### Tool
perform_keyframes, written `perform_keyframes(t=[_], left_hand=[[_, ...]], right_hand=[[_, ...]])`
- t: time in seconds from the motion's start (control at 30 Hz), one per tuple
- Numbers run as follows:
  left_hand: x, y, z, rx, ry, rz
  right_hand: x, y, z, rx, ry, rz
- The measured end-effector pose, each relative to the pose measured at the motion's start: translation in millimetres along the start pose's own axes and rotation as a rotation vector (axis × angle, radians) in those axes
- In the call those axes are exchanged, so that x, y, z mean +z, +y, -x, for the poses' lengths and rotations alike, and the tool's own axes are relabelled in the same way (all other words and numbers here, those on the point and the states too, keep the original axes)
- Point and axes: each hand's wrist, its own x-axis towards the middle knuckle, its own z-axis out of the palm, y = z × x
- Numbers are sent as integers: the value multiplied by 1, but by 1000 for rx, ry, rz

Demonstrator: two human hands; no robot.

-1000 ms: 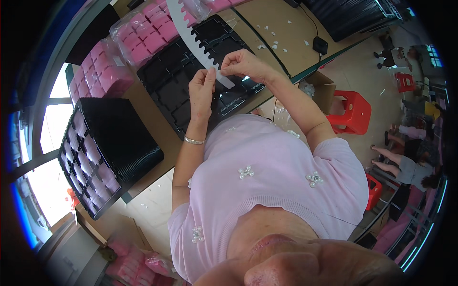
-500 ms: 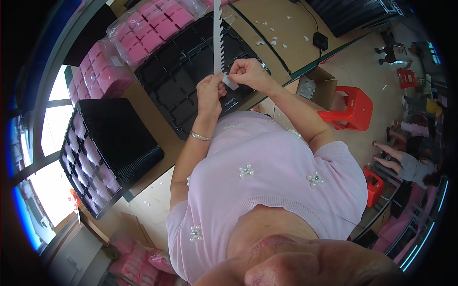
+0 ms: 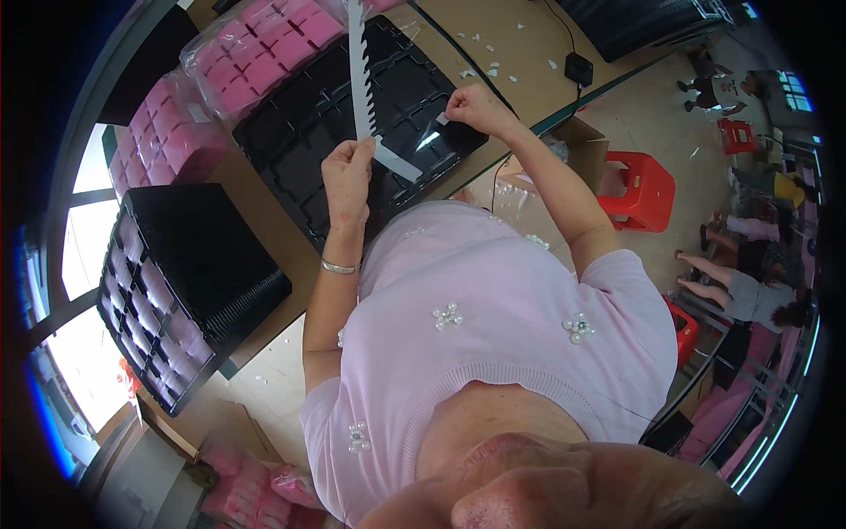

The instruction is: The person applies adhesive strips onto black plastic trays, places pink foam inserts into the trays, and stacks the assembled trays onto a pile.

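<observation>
A long white strip with a row of notches along one edge (image 3: 359, 79) runs up and away from my left hand (image 3: 346, 181), which pinches it near its lower end. The strip's plain end extends past my fingers to the right, over the black plastic tray (image 3: 295, 132). My right hand (image 3: 480, 112) is apart from the strip, above the tray's right edge. Between its closed fingertips is a small white piece (image 3: 442, 118). The tray has shallow compartments and lies on the table beneath both hands.
Bagged pink foam blocks (image 3: 264, 48) lie beyond the tray, with more pink blocks (image 3: 167, 141) at left. A stack of black trays (image 3: 211, 256) stands near left. White scraps (image 3: 493, 66) and a black adapter (image 3: 578, 69) lie at right. A cardboard box (image 3: 586, 154) and red stool (image 3: 643, 189) stand beyond the edge.
My right hand has moved away to the right with the small white piece. My left hand has shifted left with the strip, whose lower end now shows.
</observation>
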Motion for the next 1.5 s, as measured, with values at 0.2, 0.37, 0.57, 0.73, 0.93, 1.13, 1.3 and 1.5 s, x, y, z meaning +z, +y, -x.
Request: perform_keyframes(t=[0.2, 0.37, 0.57, 0.73, 0.93, 1.13, 1.3, 1.5], left_hand=[[-6, -3, 2, 23, 3, 21], [-10, -8, 2, 53, 40, 13], [-9, -12, -1, 86, 23, 14], [-9, -13, 0, 71, 28, -3], [-7, -16, -1, 122, 55, -50], [-7, -10, 0, 202, 68, -133], [-10, -8, 0, 171, 19, -74], [0, -5, 2, 121, -113, 36]], right_hand=[[20, 7, -17, 20, 67, 404], [18, -11, -17, 86, 52, 524], [18, -6, -24, 103, 25, 541], [18, -18, -23, 105, -24, 563], [21, -12, 5, -523, -118, 899], [30, -2, 28, -494, 56, 434], [15, -29, 29, 122, -141, -1048], [17, -76, 29, 65, -431, -1280]])
